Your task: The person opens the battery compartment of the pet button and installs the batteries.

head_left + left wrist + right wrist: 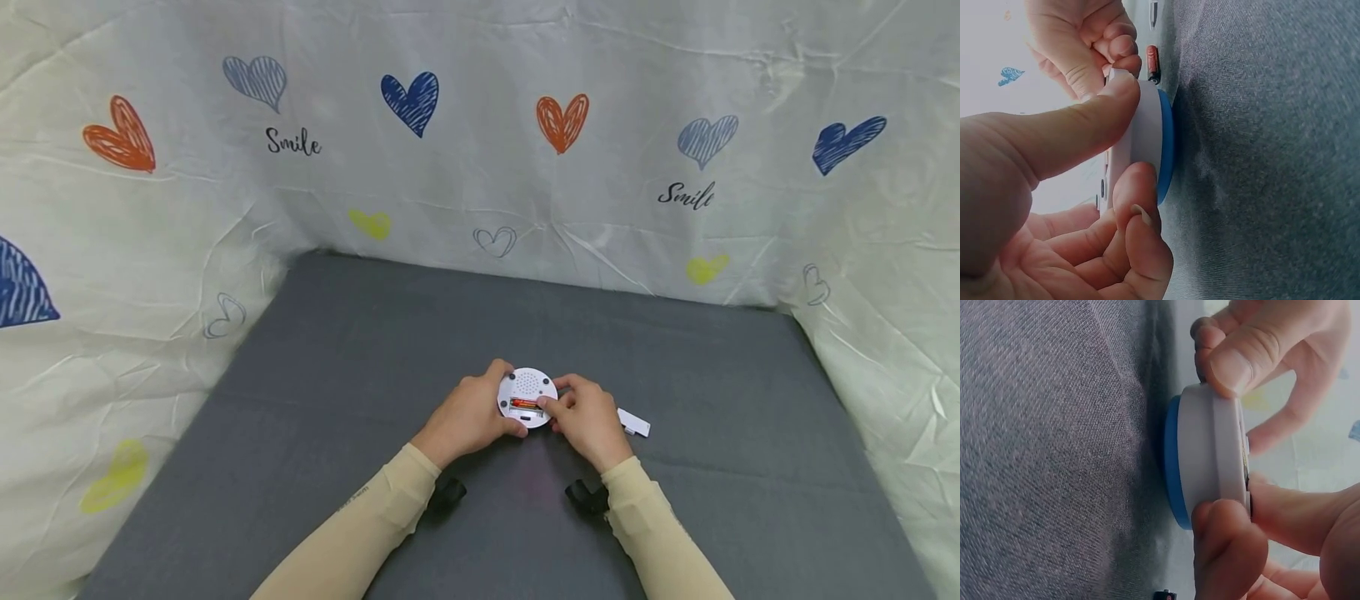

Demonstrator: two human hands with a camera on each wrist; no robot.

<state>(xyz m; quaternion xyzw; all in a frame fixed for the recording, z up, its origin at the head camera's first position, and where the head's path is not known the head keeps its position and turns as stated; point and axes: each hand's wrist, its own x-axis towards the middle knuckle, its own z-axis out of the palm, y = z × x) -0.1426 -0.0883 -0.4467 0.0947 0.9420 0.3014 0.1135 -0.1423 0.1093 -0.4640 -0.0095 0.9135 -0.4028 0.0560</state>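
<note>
A round white battery-powered device [528,381] lies face down, with speaker holes, dark feet and an uncovered battery slot on top. Its blue underside [1167,147] faces the grey cloth. In the slot sits a red-orange battery [524,403]. My left hand [468,415] grips the device's left side, thumb on the near rim and fingers round the far one. From the right, my right hand [590,419] holds the edge, its thumb pressing at the battery's right end while its fingers touch the side. A loose red battery [1153,62] lies beyond the device in the left wrist view.
Just right of my right hand lies a white oblong piece [634,422], partly hidden by that hand. Grey cloth [375,333] covers the table. White sheeting printed with hearts [480,183] hangs behind and along both sides.
</note>
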